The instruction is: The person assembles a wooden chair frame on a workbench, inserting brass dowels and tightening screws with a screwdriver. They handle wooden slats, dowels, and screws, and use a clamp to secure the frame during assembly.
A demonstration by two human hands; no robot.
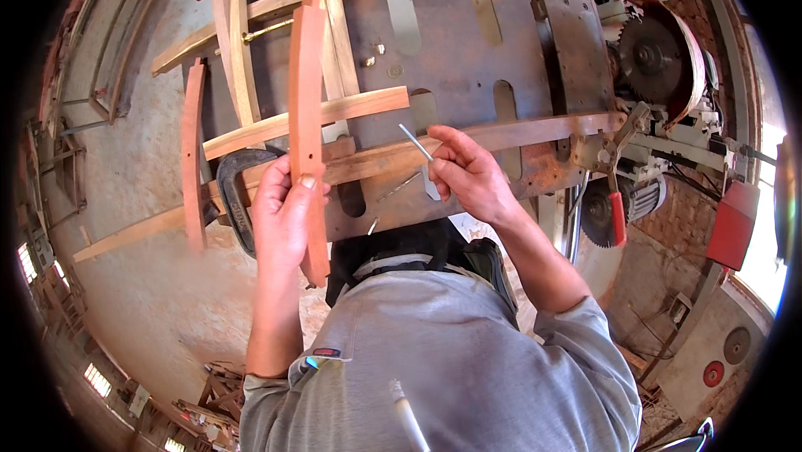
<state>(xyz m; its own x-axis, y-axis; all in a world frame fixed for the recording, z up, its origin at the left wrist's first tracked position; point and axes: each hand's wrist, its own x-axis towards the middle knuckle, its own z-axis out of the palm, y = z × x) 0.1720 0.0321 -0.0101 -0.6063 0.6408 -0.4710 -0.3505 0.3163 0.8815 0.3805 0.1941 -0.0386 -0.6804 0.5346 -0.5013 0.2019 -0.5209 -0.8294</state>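
Spread across the upper middle: a rusty steel machine table with long slots cut through it. Off its right end, a circular saw blade in its guard.

Laid over the table's left half: a loose wooden frame of pale rails and crosspieces, some overlapping, none visibly fixed apart from a brass bolt near the top. Along the near edge, a long rail, with a dark C-clamp over its left part. Seems only part assembled, with the pieces set out and one of them clamped.

Standing upright in front of the frame: a curved reddish slat, clear of the rails and not joined to anything. Wrapped around its lower part, the left hand, fingers closed, thumb on the front face. Small holes showing along the slat's face; whether anything sits in them cannot be told.

Just right of it, above the near rail: the right hand, fingertips pinched on a thin metal pin that points up and left, well short of the slat. Not yet entered in any hole.

On the table below the hand, two more loose pins, unused. Judging by this: laying-out largely done, slat and pins yet to go in.
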